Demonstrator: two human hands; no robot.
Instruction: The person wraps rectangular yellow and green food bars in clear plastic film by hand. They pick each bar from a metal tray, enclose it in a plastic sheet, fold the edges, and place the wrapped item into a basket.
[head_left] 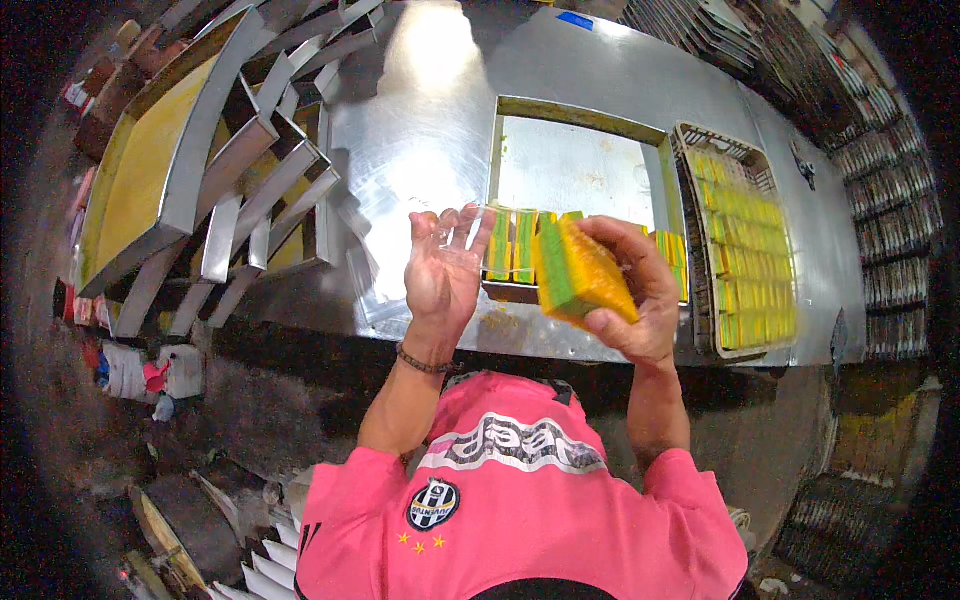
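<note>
In my right hand [640, 290], fingers and thumb grip a thick slice of layered cake [582, 272], green and yellow with a crumbly orange-yellow face. My left hand [445, 262] is raised just left of it, palm up, with a clear plastic bag [505, 243] at its fingers stretching toward the cake slice. Behind both hands lies a rectangular metal frame [582, 112]. More green and yellow slices [515, 228] stand in a row along its near side, partly hidden by my right hand and the held slice.
A pale plastic crate [684, 150] full of yellow-green pieces stands right of the frame on the metal table [400, 110]. Several metal frames [265, 180] are stacked at the left, beside a deep one holding a yellow slab [150, 150]. Stacked trays [890, 230] line the far right.
</note>
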